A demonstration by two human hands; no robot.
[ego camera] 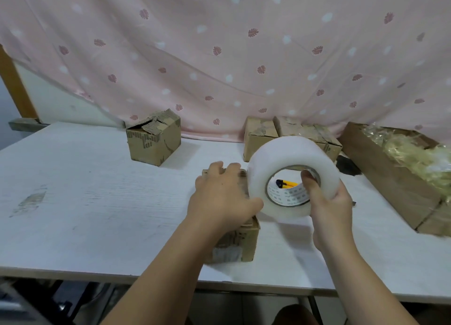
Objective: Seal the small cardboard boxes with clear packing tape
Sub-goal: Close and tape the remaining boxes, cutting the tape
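A small cardboard box [238, 244] sits near the front edge of the white table [97, 202]. My left hand [220, 197] lies flat on top of it, fingers straight, thumb touching the tape roll. My right hand [328, 205] grips a large roll of clear packing tape [292, 153], thumb hooked inside its core, holding it upright just right of the box. Whether a strip runs from roll to box is hidden by my left hand.
Another small box [153, 139] with torn flaps stands at the back left. Two more boxes [260, 135] [314, 135] stand at the back behind the roll. A yellow utility knife [288, 183] shows through the core. A long carton of crumpled plastic [400, 178] lies right.
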